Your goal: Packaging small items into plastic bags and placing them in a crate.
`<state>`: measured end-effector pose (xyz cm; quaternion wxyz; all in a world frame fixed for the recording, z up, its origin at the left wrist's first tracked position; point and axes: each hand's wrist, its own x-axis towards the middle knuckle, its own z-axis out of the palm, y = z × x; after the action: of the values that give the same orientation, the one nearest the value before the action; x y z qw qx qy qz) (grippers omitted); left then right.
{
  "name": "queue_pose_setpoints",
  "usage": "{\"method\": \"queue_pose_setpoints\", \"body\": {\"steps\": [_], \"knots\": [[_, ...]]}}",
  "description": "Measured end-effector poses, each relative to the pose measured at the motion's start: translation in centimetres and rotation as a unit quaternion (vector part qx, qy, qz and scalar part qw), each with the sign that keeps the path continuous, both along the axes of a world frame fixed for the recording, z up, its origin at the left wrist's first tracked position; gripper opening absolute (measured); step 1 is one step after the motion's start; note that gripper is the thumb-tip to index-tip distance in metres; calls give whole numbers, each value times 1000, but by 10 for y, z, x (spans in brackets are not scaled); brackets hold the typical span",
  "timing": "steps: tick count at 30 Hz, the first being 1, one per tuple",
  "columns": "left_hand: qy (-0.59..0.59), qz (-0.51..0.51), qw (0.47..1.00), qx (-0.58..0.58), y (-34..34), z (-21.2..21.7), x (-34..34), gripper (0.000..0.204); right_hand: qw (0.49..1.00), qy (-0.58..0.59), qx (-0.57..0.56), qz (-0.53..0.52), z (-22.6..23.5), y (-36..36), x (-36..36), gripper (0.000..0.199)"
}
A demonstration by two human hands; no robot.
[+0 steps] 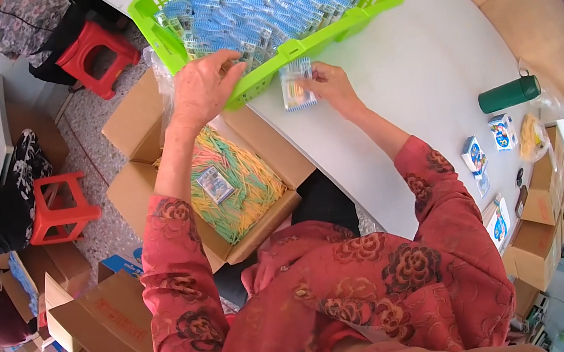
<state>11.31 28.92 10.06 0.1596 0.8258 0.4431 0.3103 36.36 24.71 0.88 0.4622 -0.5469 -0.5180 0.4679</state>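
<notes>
In my right hand (333,91) is a small clear packet (297,86) with blue-striped edges and coloured sticks showing inside, pinched at its side just outside a green basket (259,84). Blue-edged packets (269,6) of the same look heap up inside the basket. My left hand (202,88) reaches over the basket's near left rim, thumb and forefinger apart, close to the heap; nothing shows between them. Below my left forearm, an opened cardboard box (262,237) is full of loose yellow, green and orange sticks (244,175). On those sticks lies one more packet (215,185).
The basket sits on a white table (386,84). Toward the right are a green bottle (509,94) and small white-and-blue boxes (474,156). Cartons (102,325) stand at the lower left. Other people sit at the left by red stools (63,207).
</notes>
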Motion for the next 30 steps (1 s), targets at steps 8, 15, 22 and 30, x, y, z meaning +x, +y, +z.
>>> {"method": "queue_pose_setpoints", "body": {"steps": [8, 15, 22, 30], "knots": [[-13, -10, 1000, -1, 3, 6, 2, 21, 994, -44, -10, 101, 73, -44, 40, 18], [-24, -12, 1000, 5, -2, 4, 2, 21, 977, -138, 134, 95, 131, -39, 47, 16], [-22, -15, 1000, 9, -3, 0, -2, 19, 987, -63, 119, 83, 146, -35, 41, 12], [-11, -1, 1000, -6, -2, 6, 0, 19, 996, -57, 24, 70, 10, -53, 40, 14]]}}
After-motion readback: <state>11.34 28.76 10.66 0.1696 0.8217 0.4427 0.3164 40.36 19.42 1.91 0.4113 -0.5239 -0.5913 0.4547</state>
